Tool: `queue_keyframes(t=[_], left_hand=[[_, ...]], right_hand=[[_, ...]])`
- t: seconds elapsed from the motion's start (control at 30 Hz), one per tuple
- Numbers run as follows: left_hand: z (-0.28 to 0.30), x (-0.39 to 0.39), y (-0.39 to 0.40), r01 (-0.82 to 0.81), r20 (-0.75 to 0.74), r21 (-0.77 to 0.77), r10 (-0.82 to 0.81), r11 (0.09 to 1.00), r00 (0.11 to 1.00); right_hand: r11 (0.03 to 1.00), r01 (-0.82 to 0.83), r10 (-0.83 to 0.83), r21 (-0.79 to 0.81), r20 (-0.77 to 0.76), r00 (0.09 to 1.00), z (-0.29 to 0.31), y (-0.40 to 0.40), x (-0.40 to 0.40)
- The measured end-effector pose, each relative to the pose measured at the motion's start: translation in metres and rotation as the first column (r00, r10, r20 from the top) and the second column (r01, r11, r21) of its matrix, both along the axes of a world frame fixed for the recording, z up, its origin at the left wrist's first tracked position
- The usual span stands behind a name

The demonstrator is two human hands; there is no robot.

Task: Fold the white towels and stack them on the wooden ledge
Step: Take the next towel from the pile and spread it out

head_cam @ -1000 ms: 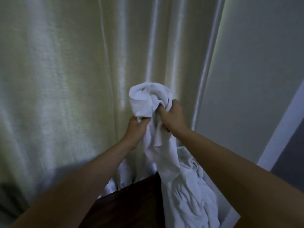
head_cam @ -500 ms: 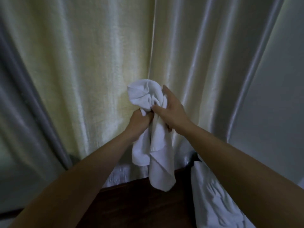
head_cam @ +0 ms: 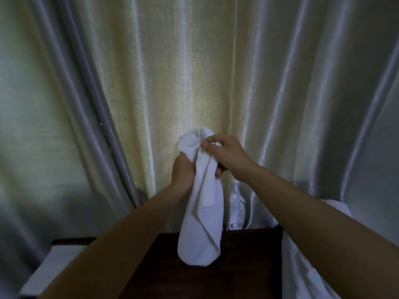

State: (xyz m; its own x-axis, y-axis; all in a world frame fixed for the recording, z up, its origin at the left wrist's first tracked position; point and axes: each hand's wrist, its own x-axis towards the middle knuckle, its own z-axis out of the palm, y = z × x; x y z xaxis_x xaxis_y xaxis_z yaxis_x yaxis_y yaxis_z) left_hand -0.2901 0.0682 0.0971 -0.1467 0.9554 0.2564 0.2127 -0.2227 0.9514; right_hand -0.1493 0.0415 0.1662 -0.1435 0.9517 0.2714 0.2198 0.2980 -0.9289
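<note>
Both hands held one bunched white towel (head_cam: 200, 214) up: left hand (head_cam: 182, 171) gripped it, right hand (head_cam: 224, 156) pinched its top. It probably needed spreading out before folding.

Towel (head_cam: 201, 212): white, soft, bunched lengthwise into a loose tube. You hold it upright before the curtain; its crumpled top puffs out above your grip, its rounded lower end hangs in front of the ledge.

Ledge (head_cam: 237, 266): dark brown wood, flat, directly below the towel.

More white cloth (head_cam: 302, 266): rumpled, at the ledge's right edge, partly hidden behind your right forearm.
</note>
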Motion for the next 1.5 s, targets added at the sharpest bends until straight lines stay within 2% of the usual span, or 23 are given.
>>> queue_keyframes(t=[0.07,0.13,0.2,0.27,0.33,0.4,0.43,0.5,0.57,0.7,0.8,0.83,0.9,0.97,1.07,1.17,1.2,1.27,1.33,1.4,1.43,1.5], left_hand=[[0.004,0.000,-0.016,-0.125,0.024,0.099,0.123,0.987,0.992],[0.006,0.002,-0.038,-0.218,0.142,0.108,0.202,0.970,0.969],[0.002,0.006,-0.061,-0.166,0.182,0.230,0.126,0.959,0.975],[-0.006,0.011,-0.085,0.011,-0.001,0.366,-0.012,0.930,1.000],[-0.018,0.014,-0.103,0.146,-0.237,0.419,-0.048,0.896,0.970],[-0.031,0.015,-0.109,0.118,-0.362,0.432,0.052,0.894,0.931],[-0.035,0.015,-0.111,0.050,-0.372,0.434,0.128,0.899,0.919],[-0.038,0.012,-0.115,-0.105,-0.321,0.434,0.263,0.895,0.910],[-0.037,0.004,-0.118,-0.180,-0.262,0.406,0.303,0.896,0.916],[-0.020,-0.004,-0.120,-0.229,-0.201,0.435,0.342,0.871,0.918],[0.006,-0.010,-0.114,-0.240,-0.179,0.443,0.347,0.864,0.921],[0.016,-0.013,-0.111,-0.230,-0.176,0.456,0.340,0.860,0.924],[0.033,-0.019,-0.107,-0.185,-0.193,0.469,0.305,0.864,0.932],[0.047,-0.023,-0.103,-0.126,-0.237,0.464,0.260,0.877,0.936],[0.065,-0.027,-0.094,-0.090,-0.275,0.453,0.235,0.887,0.932],[0.080,-0.031,-0.084,-0.088,-0.290,0.427,0.228,0.900,0.930],[0.082,-0.032,-0.082,-0.077,-0.306,0.411,0.217,0.908,0.927],[0.083,-0.033,-0.079,-0.056,-0.334,0.389,0.198,0.920,0.921],[0.082,-0.037,-0.075,-0.058,-0.285,0.372,0.174,0.926,0.943],[0.081,-0.041,-0.071,-0.049,-0.214,0.335,0.127,0.941,0.969],[0.081,-0.043,-0.070,-0.030,-0.190,0.309,0.093,0.951,0.977],[0.078,-0.048,-0.066,0.002,-0.173,0.266,0.045,0.964,0.984]], right_hand=[[0.995,0.068,-0.074,-0.073,-0.084,0.994,0.000,-0.004,0.005],[0.987,0.106,-0.125,-0.123,-0.163,0.979,0.000,-0.009,0.011],[0.982,0.100,-0.135,-0.162,-0.218,0.967,-0.002,-0.013,0.015],[0.979,0.078,-0.125,-0.190,-0.247,0.961,-0.004,-0.017,0.019],[0.978,0.063,-0.115,-0.201,-0.259,0.959,-0.008,-0.021,0.021],[0.976,0.056,-0.115,-0.211,-0.278,0.954,-0.013,-0.024,0.021],[0.974,0.053,-0.117,-0.220,-0.293,0.949,-0.016,-0.026,0.021],[0.969,0.031,-0.115,-0.244,-0.337,0.934,-0.020,-0.028,0.021],[0.953,-0.038,-0.082,-0.299,-0.381,0.921,-0.025,-0.030,0.020],[0.920,-0.123,-0.011,-0.371,-0.340,0.940,-0.033,-0.038,0.019],[0.871,-0.253,0.139,-0.422,-0.282,0.949,-0.039,-0.044,0.023],[0.867,-0.278,0.203,-0.413,-0.218,0.955,-0.041,-0.045,0.024],[0.915,-0.273,0.294,-0.298,0.027,0.956,-0.044,-0.043,0.028],[0.960,-0.253,0.276,-0.122,0.240,0.931,-0.047,-0.040,0.026],[0.985,-0.137,0.090,0.103,0.373,0.923,-0.048,-0.037,0.015],[0.986,0.020,-0.093,0.167,0.443,0.892,-0.044,-0.035,0.003],[0.977,0.074,-0.164,0.202,0.480,0.862,-0.043,-0.035,-0.001],[0.921,0.139,-0.341,0.364,0.582,0.738,-0.042,-0.034,-0.004],[0.849,0.102,-0.465,0.518,0.642,0.610,-0.041,-0.034,-0.009],[0.794,0.051,-0.540,0.605,0.666,0.514,-0.039,-0.033,-0.014],[0.767,0.043,-0.575,0.640,0.655,0.491,-0.037,-0.032,-0.017],[0.711,0.043,-0.618,0.701,0.595,0.514,-0.036,-0.030,-0.024]])
